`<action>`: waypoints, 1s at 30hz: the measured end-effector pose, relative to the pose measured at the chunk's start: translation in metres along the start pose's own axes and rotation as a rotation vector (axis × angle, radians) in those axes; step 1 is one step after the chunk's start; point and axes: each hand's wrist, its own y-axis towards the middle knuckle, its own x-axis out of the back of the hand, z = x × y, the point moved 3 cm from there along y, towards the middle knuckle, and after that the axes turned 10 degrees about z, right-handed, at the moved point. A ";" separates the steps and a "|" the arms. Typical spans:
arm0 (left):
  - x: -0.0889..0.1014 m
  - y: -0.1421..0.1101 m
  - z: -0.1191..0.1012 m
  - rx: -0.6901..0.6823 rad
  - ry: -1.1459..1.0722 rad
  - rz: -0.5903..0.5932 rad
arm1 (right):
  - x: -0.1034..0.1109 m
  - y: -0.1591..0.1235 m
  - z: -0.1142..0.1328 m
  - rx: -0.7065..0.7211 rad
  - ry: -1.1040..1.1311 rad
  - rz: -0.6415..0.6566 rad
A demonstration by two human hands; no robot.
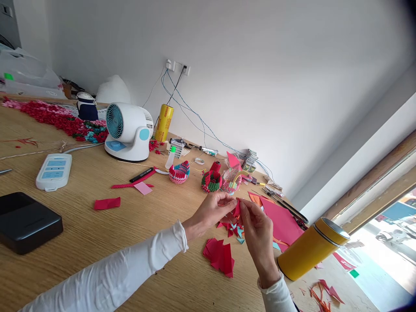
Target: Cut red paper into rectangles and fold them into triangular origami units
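Observation:
Between my two hands is a small piece of red paper (237, 209), partly covered by the fingers. My left hand (216, 210) pinches it from the left, and my right hand (256, 223) grips it from the right. Just below lies a stack of red paper pieces (219, 256) on the table. Behind the fingers, several small folded red and blue paper triangles (239, 234) are scattered. Farther back stand folded-paper figures: a red and green one (212, 178), a pink one (231, 177) and a multicoloured one (179, 172).
A yellow flask (312, 251) stands close to my right wrist, beside red paper sheets (282, 221). To the left are a white fan (131, 130), a power strip (54, 172), a black box-shaped device (27, 223) and a red paper strip (107, 203). Cables (195, 115) hang along the wall.

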 end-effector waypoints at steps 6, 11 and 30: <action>-0.002 -0.003 0.000 0.148 -0.071 0.176 | 0.003 -0.001 -0.003 -0.005 -0.052 -0.054; -0.001 0.001 0.001 0.083 0.012 0.175 | 0.002 0.001 -0.002 0.009 -0.027 -0.020; 0.003 -0.002 -0.012 0.130 -0.008 0.210 | 0.005 0.001 0.002 0.012 0.083 0.050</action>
